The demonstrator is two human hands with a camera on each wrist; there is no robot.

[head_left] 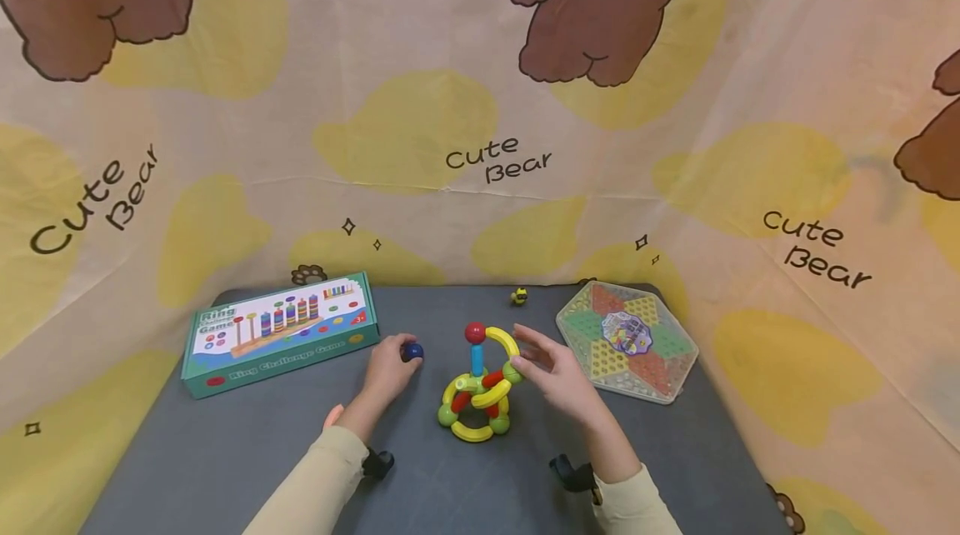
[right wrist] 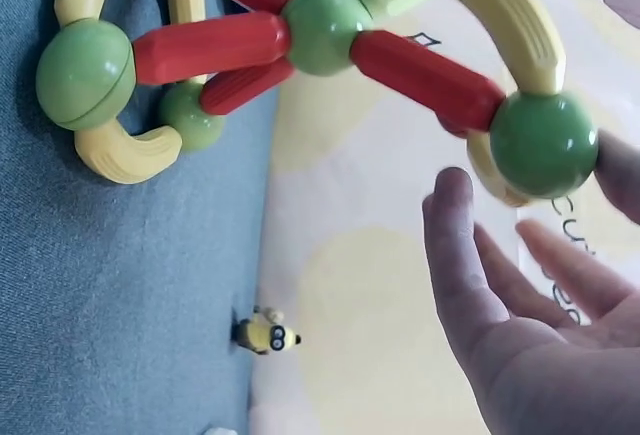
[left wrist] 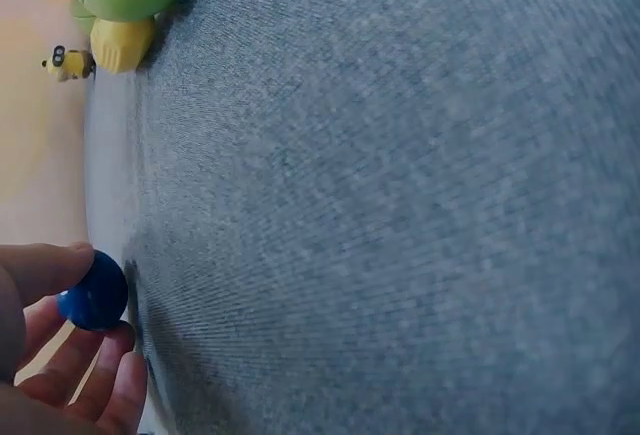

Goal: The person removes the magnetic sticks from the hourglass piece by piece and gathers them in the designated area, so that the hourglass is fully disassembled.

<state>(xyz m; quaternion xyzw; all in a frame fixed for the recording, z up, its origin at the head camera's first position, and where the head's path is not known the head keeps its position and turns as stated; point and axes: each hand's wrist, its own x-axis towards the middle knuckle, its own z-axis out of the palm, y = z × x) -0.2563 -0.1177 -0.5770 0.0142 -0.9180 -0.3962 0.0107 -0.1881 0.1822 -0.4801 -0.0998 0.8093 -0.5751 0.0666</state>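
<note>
My left hand pinches a dark blue ball between thumb and fingers, low over the table, left of the built toy. In the middle stands a ball-and-rod construction of green balls, red straight rods and yellow curved rods. A light blue rod rises from it with a red ball on top. At its right side is my right hand, fingers spread and loosely bent. In the right wrist view its thumb meets the edge of the outer green ball; the other fingers stand apart from it.
A green Ring Challenge Game box lies at the table's back left. On the right is a clear hexagonal case with a coloured star board. A small yellow figure stands at the back edge, before the bear-print cloth.
</note>
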